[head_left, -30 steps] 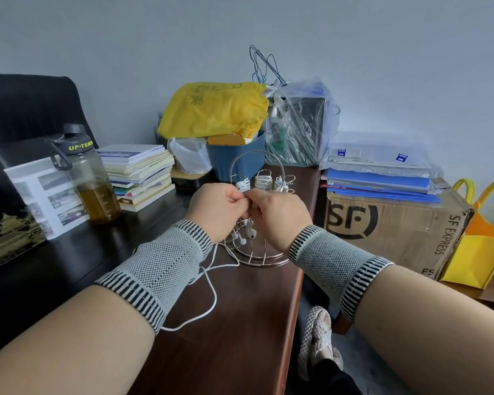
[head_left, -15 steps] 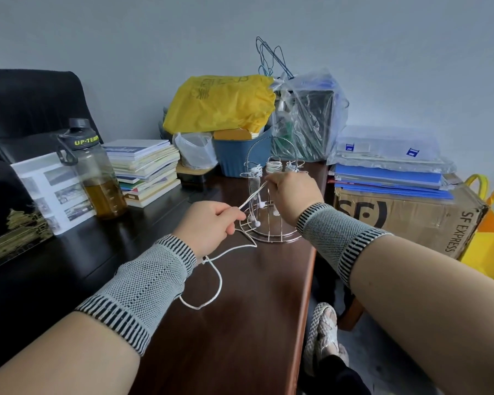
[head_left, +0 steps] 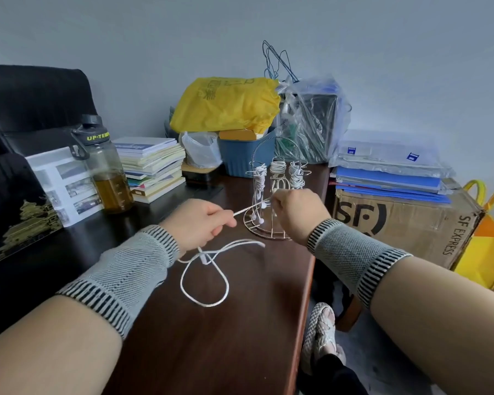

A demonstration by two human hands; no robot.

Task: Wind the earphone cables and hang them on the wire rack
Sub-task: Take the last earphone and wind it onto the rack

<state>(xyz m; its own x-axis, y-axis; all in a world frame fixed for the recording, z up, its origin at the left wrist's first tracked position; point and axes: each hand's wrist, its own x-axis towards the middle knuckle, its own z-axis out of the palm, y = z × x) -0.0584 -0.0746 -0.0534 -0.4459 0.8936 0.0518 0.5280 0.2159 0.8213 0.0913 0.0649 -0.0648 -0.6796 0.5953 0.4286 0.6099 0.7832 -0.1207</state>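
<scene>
1. A white earphone cable (head_left: 211,269) is held taut between the 2 hands; that short stretch runs low-left to high-right, just in front of the wire rack (head_left: 271,195).
2. The rest of the cable hangs from the left hand (head_left: 200,223) and lies in a loose loop on the bench (head_left: 211,352), near the person.
3. The cable is pinched by the curled fingers of the left hand, and its other end is gripped by the closed fingers of the right hand (head_left: 297,215).
4. The right hand is the nearer to the rack, just in front of its base; the left hand is set apart to the left.
5. The slack lies below and behind the left hand, so winding would probably be fed from that side.
6. 3 wound bundles (head_left: 280,169) are already hung on the rack's upper arms, with earbuds dangling below.
7. "UP-TEM" is read on the strap of the bottle (head_left: 106,172), cut off at the edge.
8. "SF" and "SF EXPRESS" are printed on the cardboard box (head_left: 405,223).
9. Writing on the yellow bag (head_left: 226,106) cannot be read.
</scene>
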